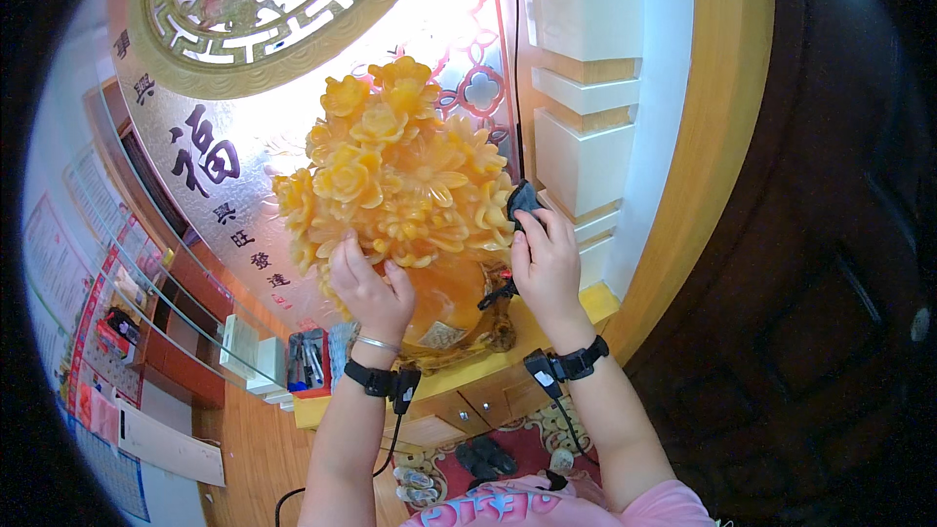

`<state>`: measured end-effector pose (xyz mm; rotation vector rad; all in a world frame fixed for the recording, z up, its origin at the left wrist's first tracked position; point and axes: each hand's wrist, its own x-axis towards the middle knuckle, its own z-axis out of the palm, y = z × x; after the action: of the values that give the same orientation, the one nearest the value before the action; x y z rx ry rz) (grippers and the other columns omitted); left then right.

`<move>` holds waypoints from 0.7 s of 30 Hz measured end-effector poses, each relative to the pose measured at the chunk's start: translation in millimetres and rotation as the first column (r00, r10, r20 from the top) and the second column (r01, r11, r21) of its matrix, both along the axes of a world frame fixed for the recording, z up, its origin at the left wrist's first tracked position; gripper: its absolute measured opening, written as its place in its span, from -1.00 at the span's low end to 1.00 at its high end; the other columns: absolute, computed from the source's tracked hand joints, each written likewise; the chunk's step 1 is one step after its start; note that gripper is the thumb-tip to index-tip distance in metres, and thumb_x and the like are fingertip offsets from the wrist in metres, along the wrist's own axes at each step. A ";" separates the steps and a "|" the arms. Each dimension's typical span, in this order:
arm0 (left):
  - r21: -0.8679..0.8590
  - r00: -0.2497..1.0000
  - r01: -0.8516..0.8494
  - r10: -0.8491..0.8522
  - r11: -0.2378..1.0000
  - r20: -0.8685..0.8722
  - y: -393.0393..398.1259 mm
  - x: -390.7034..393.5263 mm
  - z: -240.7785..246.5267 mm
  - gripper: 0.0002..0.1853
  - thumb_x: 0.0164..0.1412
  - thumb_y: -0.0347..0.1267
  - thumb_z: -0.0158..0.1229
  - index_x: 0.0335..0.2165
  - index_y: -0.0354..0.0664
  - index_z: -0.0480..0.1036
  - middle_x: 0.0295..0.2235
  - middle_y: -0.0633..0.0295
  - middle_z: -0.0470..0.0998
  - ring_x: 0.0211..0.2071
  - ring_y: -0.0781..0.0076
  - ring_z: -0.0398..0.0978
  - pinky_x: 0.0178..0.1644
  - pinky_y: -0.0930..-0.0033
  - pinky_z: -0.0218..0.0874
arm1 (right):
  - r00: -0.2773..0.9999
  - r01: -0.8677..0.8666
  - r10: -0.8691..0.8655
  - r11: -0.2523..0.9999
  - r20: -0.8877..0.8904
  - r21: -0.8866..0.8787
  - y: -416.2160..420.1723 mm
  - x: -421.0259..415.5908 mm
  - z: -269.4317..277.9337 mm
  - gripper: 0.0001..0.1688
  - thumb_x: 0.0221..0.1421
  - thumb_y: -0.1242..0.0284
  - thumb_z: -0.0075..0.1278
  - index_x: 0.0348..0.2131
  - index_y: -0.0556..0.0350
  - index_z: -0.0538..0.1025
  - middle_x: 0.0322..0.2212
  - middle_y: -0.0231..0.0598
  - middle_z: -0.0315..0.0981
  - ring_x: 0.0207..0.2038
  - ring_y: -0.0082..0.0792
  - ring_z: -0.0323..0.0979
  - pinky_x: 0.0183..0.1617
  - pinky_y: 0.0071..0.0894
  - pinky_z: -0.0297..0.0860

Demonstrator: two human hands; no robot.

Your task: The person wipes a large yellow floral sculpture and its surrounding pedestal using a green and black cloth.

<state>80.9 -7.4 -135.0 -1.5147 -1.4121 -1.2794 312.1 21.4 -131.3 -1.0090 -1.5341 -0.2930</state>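
A large orange-yellow carved flower ornament [410, 183] stands before me on a brown base [501, 333], its blossoms crowded above a smooth orange lower body. My left hand [371, 289] rests against the petals at its lower left, fingers apart and nothing seen in them. On the right side, my right hand [545, 260] pinches a dark grey cloth [524, 203] beside the outer petals. The cloth appears to touch or nearly touch them; the contact point is partly hidden. Below the right hand, a black item with a red spot [499, 293] lies against the ornament.
The ornament's yellow cabinet top [454, 380] abuts a decorated panel [241, 183] behind. A red box [310, 362] of pens and tools sits left, near white boxes [260, 362]. A black cable [518, 73] hangs behind. Shoes [485, 457] lie on the floor; a dark door [790, 351] stands right.
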 end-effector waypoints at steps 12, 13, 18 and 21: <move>0.015 1.000 -0.011 0.012 1.000 -0.027 0.9 0.8 1.4 -0.31 0.07 -0.40 0.02 0.17 -0.46 0.12 0.05 -0.26 0.25 0.07 -0.22 0.22 0.21 -0.08 0.03 | 0.919 -0.188 0.179 0.982 -0.352 0.009 -21.4 2.5 -25.6 -0.95 0.14 0.60 0.01 -0.39 0.26 0.50 -0.33 -0.11 0.40 -0.24 -0.11 0.40 -0.14 -0.22 0.34; 0.010 1.000 -0.009 0.010 1.000 -0.029 -0.1 0.5 1.2 -0.31 0.07 -0.40 0.02 0.17 -0.46 0.13 0.05 -0.26 0.25 0.07 -0.22 0.22 0.21 -0.08 0.03 | 0.898 -0.178 0.189 0.982 -0.396 0.064 -27.3 -0.9 -16.4 -0.96 0.14 0.62 0.01 -0.38 0.26 0.50 -0.32 -0.11 0.40 -0.23 -0.12 0.40 -0.12 -0.22 0.35; -0.012 1.000 0.013 -0.013 1.000 0.011 1.0 0.1 0.8 -0.32 0.06 -0.38 0.05 0.15 -0.47 0.17 0.03 -0.23 0.28 0.08 -0.19 0.24 0.19 -0.06 0.06 | 0.988 -0.143 0.141 0.989 -0.065 -0.028 -21.1 -17.8 -0.5 -0.69 0.02 0.50 0.16 -0.18 0.22 0.54 -0.24 -0.09 0.41 -0.19 -0.03 0.41 -0.11 -0.16 0.38; -0.025 1.000 0.023 -0.023 0.999 -0.006 -2.3 0.8 3.2 -0.31 0.06 -0.43 0.03 0.17 -0.47 0.13 0.03 -0.28 0.26 0.06 -0.23 0.22 0.20 -0.07 0.04 | 0.990 -0.097 0.092 0.995 -0.108 -0.036 -26.0 -21.2 -14.1 -0.65 0.01 0.48 0.18 -0.16 0.21 0.54 -0.25 -0.10 0.41 -0.20 -0.03 0.40 -0.12 -0.15 0.38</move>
<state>81.7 -9.7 -131.7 -1.5540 -1.4152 -1.2741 290.9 -4.6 -145.5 -0.9653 -1.4911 -0.1399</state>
